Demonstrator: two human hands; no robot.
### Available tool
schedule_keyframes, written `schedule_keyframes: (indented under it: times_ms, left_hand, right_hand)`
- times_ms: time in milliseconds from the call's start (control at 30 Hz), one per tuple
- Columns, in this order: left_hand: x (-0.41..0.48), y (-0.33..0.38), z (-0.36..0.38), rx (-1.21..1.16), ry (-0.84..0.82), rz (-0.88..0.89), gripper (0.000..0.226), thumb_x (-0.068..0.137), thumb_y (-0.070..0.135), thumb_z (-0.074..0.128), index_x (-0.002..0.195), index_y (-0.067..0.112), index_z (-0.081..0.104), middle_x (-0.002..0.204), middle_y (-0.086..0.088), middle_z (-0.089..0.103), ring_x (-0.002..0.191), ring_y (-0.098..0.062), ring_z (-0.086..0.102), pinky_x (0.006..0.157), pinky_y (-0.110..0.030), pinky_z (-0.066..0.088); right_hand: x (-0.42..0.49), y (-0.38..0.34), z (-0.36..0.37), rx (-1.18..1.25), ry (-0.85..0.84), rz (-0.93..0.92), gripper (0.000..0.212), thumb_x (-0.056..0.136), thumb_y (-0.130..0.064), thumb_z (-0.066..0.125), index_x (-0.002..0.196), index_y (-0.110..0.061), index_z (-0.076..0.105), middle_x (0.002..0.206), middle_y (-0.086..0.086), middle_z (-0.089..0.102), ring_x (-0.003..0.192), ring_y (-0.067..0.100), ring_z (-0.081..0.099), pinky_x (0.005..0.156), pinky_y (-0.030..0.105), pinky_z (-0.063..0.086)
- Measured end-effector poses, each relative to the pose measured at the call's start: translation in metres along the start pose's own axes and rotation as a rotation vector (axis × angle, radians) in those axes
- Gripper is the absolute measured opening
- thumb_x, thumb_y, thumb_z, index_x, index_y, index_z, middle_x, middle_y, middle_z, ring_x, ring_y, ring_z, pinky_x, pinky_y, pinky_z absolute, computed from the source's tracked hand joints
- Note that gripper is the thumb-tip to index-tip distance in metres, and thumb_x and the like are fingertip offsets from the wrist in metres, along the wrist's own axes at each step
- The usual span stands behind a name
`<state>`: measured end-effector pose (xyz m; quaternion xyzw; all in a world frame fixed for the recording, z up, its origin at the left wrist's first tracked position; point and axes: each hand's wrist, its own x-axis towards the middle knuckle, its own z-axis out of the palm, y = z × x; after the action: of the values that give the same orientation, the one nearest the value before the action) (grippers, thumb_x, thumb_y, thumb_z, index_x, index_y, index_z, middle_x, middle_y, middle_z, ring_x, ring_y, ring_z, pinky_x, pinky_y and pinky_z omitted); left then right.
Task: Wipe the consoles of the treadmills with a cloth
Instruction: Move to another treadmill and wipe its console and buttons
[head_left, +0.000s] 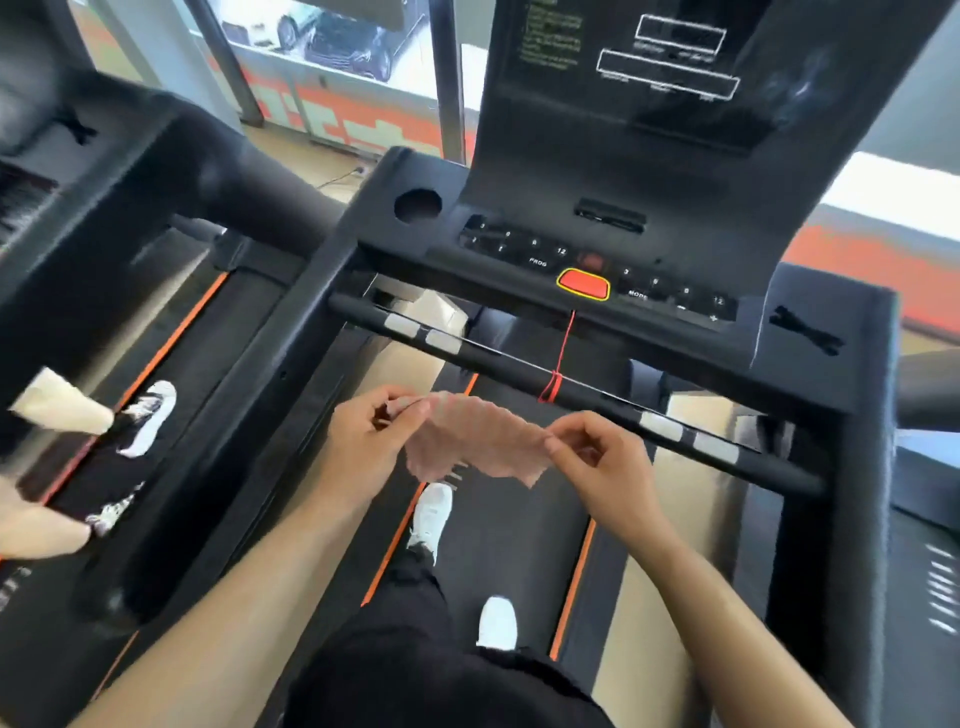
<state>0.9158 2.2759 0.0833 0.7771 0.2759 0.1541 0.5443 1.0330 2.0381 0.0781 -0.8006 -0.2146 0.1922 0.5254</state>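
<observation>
A pale pink cloth (475, 439) is stretched between my two hands above the treadmill belt. My left hand (371, 441) pinches its left top corner, and my right hand (597, 462) pinches its right edge. The black treadmill console (597, 171) rises ahead of the hands, with a dark screen, a row of numbered buttons and a red stop button (583, 284). The cloth hangs below and in front of the crossbar handle (519, 371), apart from the console.
A red safety cord (558, 364) runs from the stop button to the crossbar. A round cup holder (417, 206) sits at the console's left. On the left, another person's legs and shoes (150, 415) stand on a second treadmill (104, 171). My white shoes (434, 512) are on the belt.
</observation>
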Motion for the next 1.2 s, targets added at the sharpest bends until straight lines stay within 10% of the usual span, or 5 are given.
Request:
schedule_keyframes:
  times_ms: [300, 467, 700, 967, 1200]
  left_hand:
    - [0.185, 0.031, -0.006, -0.145, -0.101, 0.167, 0.013, 0.093, 0.008, 0.071, 0.089, 0.019, 0.075, 0.082, 0.014, 0.076, 0.082, -0.001, 0.067, 0.078, -0.015, 0.051]
    - [0.280, 0.041, -0.006, -0.137, -0.164, 0.208, 0.008, 0.095, 0.015, 0.070, 0.095, 0.021, 0.076, 0.088, 0.010, 0.076, 0.088, -0.005, 0.068, 0.083, -0.021, 0.054]
    - [0.370, 0.068, 0.010, -0.181, -0.200, 0.136, 0.010, 0.095, 0.024, 0.070, 0.091, 0.032, 0.072, 0.091, 0.011, 0.074, 0.085, 0.000, 0.068, 0.080, -0.016, 0.052]
    - [0.438, 0.082, 0.037, -0.277, -0.121, 0.030, 0.012, 0.091, 0.023, 0.070, 0.082, 0.030, 0.074, 0.085, -0.001, 0.075, 0.085, -0.016, 0.068, 0.086, -0.040, 0.057]
    - [0.464, 0.062, 0.061, -0.330, -0.101, -0.139, 0.015, 0.082, 0.034, 0.070, 0.083, 0.020, 0.074, 0.088, -0.008, 0.075, 0.086, -0.025, 0.069, 0.097, -0.059, 0.057]
  right_hand:
    - [0.131, -0.066, 0.001, -0.031, 0.331, -0.006, 0.019, 0.089, -0.001, 0.070, 0.084, -0.019, 0.072, 0.081, -0.008, 0.072, 0.069, 0.001, 0.062, 0.066, 0.009, 0.045]
    - [0.203, -0.089, 0.000, -0.113, 0.418, 0.005, 0.022, 0.091, -0.007, 0.070, 0.084, -0.027, 0.071, 0.083, -0.008, 0.075, 0.075, 0.017, 0.070, 0.071, 0.043, 0.061]
    - [0.293, -0.126, -0.019, -0.140, 0.533, 0.005, 0.019, 0.092, -0.003, 0.065, 0.085, -0.020, 0.071, 0.074, -0.002, 0.072, 0.057, 0.013, 0.068, 0.060, 0.042, 0.062]
    - [0.383, -0.146, -0.039, -0.201, 0.620, -0.110, 0.016, 0.092, -0.006, 0.068, 0.092, -0.022, 0.072, 0.088, -0.014, 0.071, 0.081, -0.005, 0.064, 0.075, 0.005, 0.046]
    - [0.422, -0.113, -0.012, -0.759, 0.440, -0.440, 0.030, 0.093, -0.017, 0.066, 0.123, -0.011, 0.067, 0.136, 0.005, 0.060, 0.130, 0.024, 0.051, 0.116, 0.023, 0.033]
